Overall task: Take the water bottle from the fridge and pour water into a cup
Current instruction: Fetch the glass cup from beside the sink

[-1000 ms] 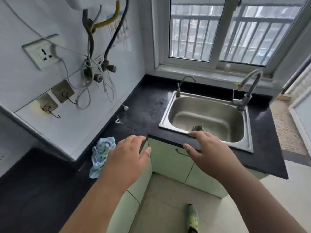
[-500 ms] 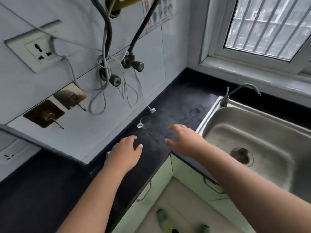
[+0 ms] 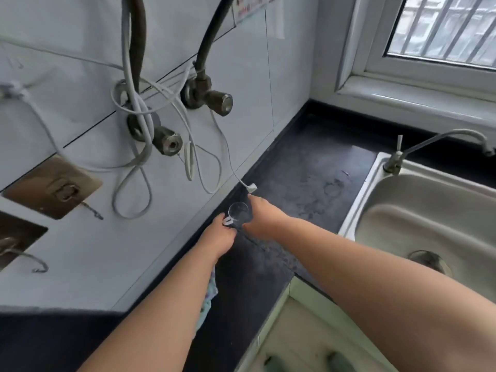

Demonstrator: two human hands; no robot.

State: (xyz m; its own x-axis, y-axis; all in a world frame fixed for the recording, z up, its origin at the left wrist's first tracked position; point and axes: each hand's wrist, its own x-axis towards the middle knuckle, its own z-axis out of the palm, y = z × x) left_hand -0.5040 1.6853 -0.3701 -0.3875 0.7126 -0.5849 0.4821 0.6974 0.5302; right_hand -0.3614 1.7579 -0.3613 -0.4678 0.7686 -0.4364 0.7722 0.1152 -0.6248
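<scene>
Head view: clear cup (image 3: 238, 210) on dark counter (image 3: 308, 167) btwn both hands; left hand (image 3: 218, 236) touches its handle, right hand (image 3: 261, 217) cups its side. Grip tightness: can't tell.

White tiled wall (image 3: 80, 264) is hung with hoses (image 3: 206, 36) and cables (image 3: 134, 189). Dark countertop (image 3: 308, 162) is joined by steel sink (image 3: 418, 210). Daylight is admitted through barred window (image 3: 442, 25).
</scene>
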